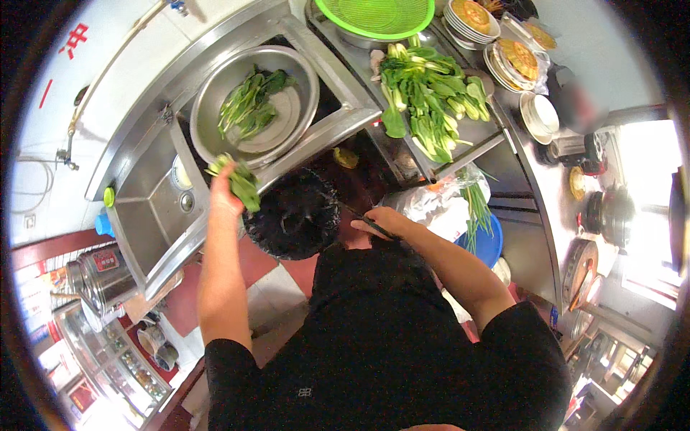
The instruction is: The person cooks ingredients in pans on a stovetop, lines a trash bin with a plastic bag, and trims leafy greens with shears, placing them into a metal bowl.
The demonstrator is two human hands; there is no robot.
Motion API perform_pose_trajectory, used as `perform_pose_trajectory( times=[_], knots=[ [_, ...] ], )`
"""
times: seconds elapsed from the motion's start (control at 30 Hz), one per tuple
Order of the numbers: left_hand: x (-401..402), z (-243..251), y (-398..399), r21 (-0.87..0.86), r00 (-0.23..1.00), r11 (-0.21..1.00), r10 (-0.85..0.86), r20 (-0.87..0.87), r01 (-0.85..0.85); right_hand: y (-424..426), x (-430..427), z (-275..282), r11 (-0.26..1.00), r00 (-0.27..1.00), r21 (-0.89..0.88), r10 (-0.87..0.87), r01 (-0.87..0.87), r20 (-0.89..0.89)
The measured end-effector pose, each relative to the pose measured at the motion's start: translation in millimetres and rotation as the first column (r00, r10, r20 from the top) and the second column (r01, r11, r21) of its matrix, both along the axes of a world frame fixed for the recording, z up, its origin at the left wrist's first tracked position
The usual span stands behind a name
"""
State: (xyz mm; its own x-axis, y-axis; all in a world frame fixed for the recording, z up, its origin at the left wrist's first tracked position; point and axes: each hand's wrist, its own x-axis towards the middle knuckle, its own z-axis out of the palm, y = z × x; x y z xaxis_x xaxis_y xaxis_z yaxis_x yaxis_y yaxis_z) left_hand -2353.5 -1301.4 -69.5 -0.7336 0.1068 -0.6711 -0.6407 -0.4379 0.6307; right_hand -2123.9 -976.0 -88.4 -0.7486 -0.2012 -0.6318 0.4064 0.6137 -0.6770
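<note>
Near the front rim of a large metal basin [310,102], my left hand [225,193] grips a small bunch of leafy greens [245,186], slightly blurred. More cut greens [250,105] lie inside the basin, which rests over the sink frame. Lower and to the right, my right hand [385,220] is closed around the dark handle of a knife [377,228]. Its thin blade points up and left and is hard to make out. Between the hands stands a bin lined with a black plastic bag [294,215]. A heap of bok choy [431,97] covers the metal counter at the upper right.
A steel sink [156,215] adjoins the basin on the left. Behind the bok choy sits a green plastic colander [377,16]. Stacked bowls [471,24] and plates [512,64] line the right side. A plastic bag [431,202], scallions [477,215] and a blue tub [493,242] are low at right.
</note>
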Motion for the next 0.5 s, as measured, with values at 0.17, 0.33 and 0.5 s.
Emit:
perform_pose_trajectory(
  times=[0.17,0.33,0.5],
  knots=[
    [-36.5,10.8,4.6,-0.161,0.962,0.949,0.261,-0.078,-0.270,40.2,13.0,3.3,0.952,0.922,0.017,-0.293,0.307,-0.254],
    [49.5,-74.8,-19.4,-0.115,0.999,0.993,-0.017,-0.043,0.012,161.8,-2.2,-41.7,0.637,0.572,0.162,-0.514,0.754,-0.639],
    [165.1,-93.4,31.1,-0.244,0.962,0.958,-0.084,0.259,0.149,277.8,-35.1,-86.5,0.473,0.433,0.197,-0.465,0.859,-0.772]
  ],
)
